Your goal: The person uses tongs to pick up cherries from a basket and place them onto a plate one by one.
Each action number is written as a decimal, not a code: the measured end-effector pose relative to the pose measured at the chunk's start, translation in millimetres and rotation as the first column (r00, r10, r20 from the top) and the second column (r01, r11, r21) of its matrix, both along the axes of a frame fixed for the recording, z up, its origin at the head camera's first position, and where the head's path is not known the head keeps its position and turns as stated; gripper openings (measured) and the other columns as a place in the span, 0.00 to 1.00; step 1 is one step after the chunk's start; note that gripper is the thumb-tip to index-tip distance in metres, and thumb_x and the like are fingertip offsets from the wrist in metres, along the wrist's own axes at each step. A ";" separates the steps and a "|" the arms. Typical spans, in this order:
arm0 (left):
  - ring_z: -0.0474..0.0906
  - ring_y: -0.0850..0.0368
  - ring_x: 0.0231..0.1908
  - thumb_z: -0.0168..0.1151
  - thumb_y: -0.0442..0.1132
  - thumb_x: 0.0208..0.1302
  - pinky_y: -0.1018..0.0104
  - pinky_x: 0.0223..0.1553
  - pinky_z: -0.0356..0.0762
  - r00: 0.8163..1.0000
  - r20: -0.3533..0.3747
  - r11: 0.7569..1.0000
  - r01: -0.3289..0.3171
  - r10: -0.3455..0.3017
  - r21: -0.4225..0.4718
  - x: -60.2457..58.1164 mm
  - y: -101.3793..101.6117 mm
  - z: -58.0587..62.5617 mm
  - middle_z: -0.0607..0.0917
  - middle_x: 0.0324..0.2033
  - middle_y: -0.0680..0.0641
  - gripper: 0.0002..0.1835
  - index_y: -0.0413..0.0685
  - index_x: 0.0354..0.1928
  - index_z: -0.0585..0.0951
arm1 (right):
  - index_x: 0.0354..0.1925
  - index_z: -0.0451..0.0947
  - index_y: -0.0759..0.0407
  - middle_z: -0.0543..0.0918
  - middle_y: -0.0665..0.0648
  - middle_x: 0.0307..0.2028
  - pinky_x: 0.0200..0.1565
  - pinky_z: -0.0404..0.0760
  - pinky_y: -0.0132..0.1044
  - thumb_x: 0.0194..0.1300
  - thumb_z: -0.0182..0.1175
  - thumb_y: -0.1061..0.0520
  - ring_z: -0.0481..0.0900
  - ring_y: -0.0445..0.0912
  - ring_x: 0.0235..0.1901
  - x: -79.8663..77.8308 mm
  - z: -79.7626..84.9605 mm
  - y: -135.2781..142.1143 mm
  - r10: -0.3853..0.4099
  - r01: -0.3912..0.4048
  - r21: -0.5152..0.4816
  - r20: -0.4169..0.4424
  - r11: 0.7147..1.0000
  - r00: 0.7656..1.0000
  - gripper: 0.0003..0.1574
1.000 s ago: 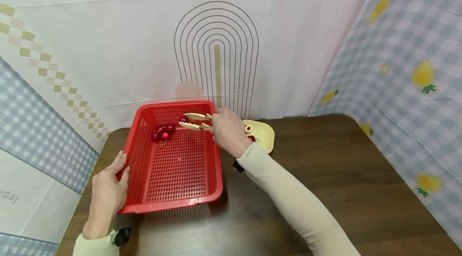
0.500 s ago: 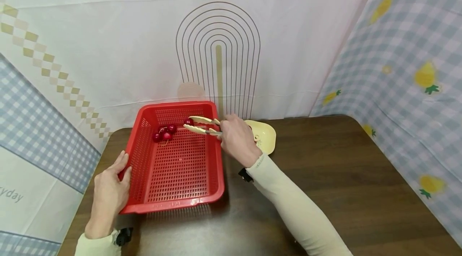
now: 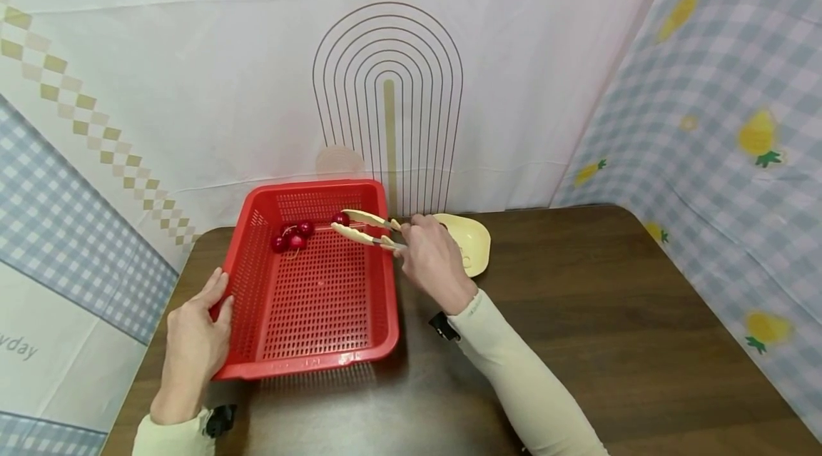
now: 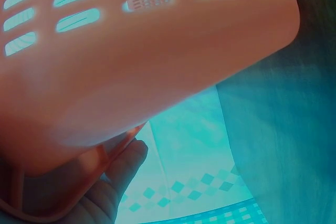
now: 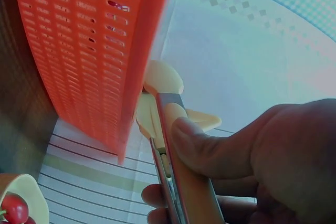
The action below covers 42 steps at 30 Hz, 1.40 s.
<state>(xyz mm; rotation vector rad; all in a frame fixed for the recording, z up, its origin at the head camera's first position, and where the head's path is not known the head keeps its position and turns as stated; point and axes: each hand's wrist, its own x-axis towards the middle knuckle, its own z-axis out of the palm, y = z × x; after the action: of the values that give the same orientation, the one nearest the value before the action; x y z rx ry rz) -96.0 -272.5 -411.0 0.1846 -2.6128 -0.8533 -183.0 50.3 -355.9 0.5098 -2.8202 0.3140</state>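
My left hand (image 3: 195, 338) grips the left rim of a red plastic basket (image 3: 319, 363); in the left wrist view its thumb (image 4: 128, 163) lies along that rim. Over the basket's right side, my right hand (image 3: 437, 256) holds cream-tipped tongs (image 3: 366, 236). A dark red cherry (image 3: 340, 218) sits between the tong tips, inside the outline of the basket. Several more cherries (image 3: 295, 235) lie clustered at the basket's back left. In the right wrist view the thumb presses the handle of the tongs (image 5: 191, 182), and their tips are partly hidden behind the basket's rim.
A pale yellow dish (image 3: 478, 242) stands right of the basket, partly behind my right hand. The right wrist view shows a cherry (image 5: 14, 208) in it. The dark wooden table (image 3: 610, 313) meets a printed cloth backdrop (image 3: 514, 120) behind.
My right hand has moved right and slightly toward me, carrying the tongs and the cherry toward the basket's right rim. My left hand keeps its grip on the basket.
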 end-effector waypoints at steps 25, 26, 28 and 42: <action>0.74 0.30 0.63 0.59 0.30 0.71 0.34 0.56 0.75 1.000 0.021 1.000 -0.003 0.003 0.004 -0.6 -1.1 0.9 0.75 0.68 0.39 0.24 0.36 0.68 0.74 | 0.40 0.86 0.58 0.78 0.55 0.31 0.30 0.79 0.42 0.60 0.74 0.53 0.77 0.52 0.33 19.4 -12.5 8.0 -0.044 0.038 -0.120 -0.049 0.992 0.998 0.13; 0.74 0.30 0.63 0.59 0.30 0.71 0.34 0.56 0.75 1.000 0.022 1.000 -0.003 0.003 0.002 -0.7 -0.9 0.9 0.75 0.68 0.39 0.24 0.36 0.68 0.74 | 0.41 0.86 0.59 0.78 0.55 0.31 0.31 0.79 0.42 0.60 0.75 0.54 0.77 0.52 0.33 19.7 -11.9 8.9 -0.044 0.038 -0.121 -0.049 0.992 0.998 0.13; 0.74 0.31 0.63 0.59 0.30 0.71 0.34 0.57 0.75 1.000 0.022 1.000 -0.004 0.004 0.002 -0.8 -0.5 0.6 0.75 0.68 0.39 0.24 0.36 0.68 0.74 | 0.42 0.87 0.59 0.80 0.55 0.33 0.33 0.80 0.43 0.59 0.75 0.54 0.77 0.52 0.34 20.6 -10.7 10.7 -0.042 0.035 -0.121 -0.053 0.992 0.998 0.14; 0.74 0.30 0.63 0.59 0.30 0.71 0.34 0.56 0.74 1.000 0.005 1.000 -0.003 0.003 -0.010 -1.6 -1.5 -0.4 0.75 0.68 0.39 0.24 0.36 0.67 0.74 | 0.44 0.87 0.60 0.79 0.55 0.32 0.37 0.80 0.44 0.58 0.75 0.56 0.77 0.52 0.35 27.8 0.9 21.3 -0.075 0.068 -0.121 -0.056 0.990 0.996 0.16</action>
<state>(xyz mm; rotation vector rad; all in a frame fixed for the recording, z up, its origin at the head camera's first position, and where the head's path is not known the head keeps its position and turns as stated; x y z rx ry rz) -97.7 -274.0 -411.5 0.1885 -2.6201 -0.8399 -155.2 71.5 -355.0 0.3845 -2.7334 0.4412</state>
